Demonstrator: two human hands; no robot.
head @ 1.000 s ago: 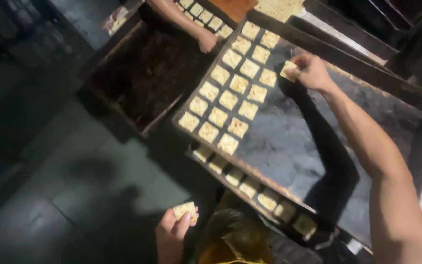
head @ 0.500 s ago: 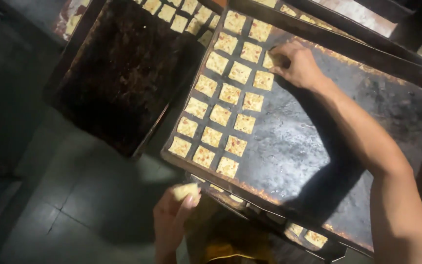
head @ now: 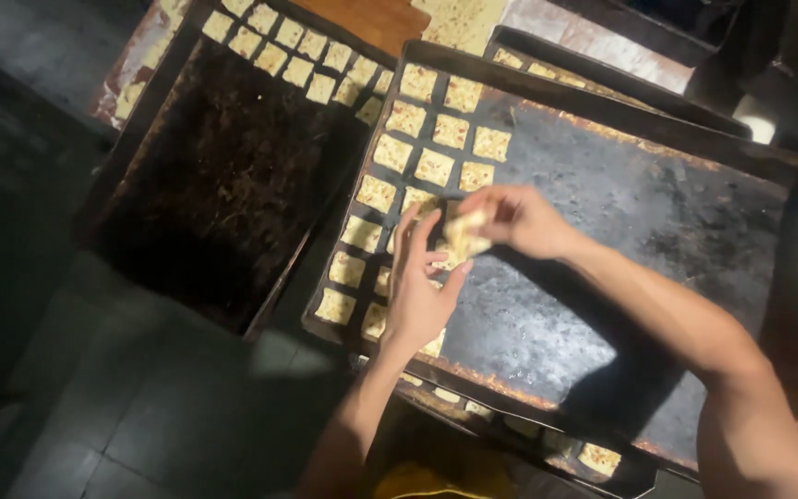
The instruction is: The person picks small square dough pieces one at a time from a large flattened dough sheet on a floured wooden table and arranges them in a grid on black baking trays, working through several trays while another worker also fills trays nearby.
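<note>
Over the near half of a large dark baking tray (head: 658,231), both hands meet above the rows of dough.

Right hand (head: 519,220): reaches in from the right on a bare forearm, fingers curled, pinching a small pale stack of dough squares (head: 465,236) at its top edge. The stack is lifted clear of the tray, just above the laid pieces.

Left hand (head: 417,286): comes up from below, palm open and fingers spread upright, fingertips just beside the stack held by the other hand; whether they touch it cannot be told.

Laid dough squares (head: 436,134): flat, pale yellow, speckled, set in neat rows down the left part of the large tray, each one slightly apart from its neighbours. Some rows are hidden behind the two hands.

Tray surface: blackened and scuffed, with rust-coloured edges, bare to the right of the rows.

Second tray (head: 223,185): to the left, touching or just beside the first, very dark and crusted, with a double row of the same squares (head: 297,55) along its far edge.

Third tray (head: 602,65): behind the large one, only its rim and a few pale pieces showing.

Lower tray (head: 547,444): under the near edge of the large one, a few squares visible in shadow.

Floor (head: 140,407): dark tiles, lower left.
</note>
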